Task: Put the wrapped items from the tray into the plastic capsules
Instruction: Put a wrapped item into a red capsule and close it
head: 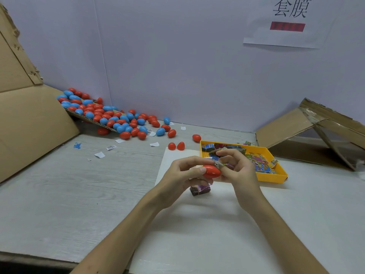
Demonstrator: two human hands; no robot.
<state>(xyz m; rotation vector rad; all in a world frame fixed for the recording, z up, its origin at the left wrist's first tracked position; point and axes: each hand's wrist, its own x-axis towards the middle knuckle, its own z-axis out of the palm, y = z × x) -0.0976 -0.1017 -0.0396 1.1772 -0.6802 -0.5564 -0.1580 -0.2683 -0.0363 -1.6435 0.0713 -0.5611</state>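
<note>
Gripping a red egg-shaped plastic capsule (211, 171) at frame centre, the left hand (182, 175) faced the right hand (240, 172), which pinched a shiny wrapped item (219, 165)

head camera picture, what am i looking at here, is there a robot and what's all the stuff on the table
There is no machine here: one camera worn on a person's head looks down at their two bare hands. The left hand holds a red capsule; the right hand pinches a small wrapped item at its end. Beyond them a yellow tray holds more wrapped items. Another wrapped packet lies under the hands on a white sheet spread over the grey table. Far left, red and blue capsules lie heaped by the wall.
</note>
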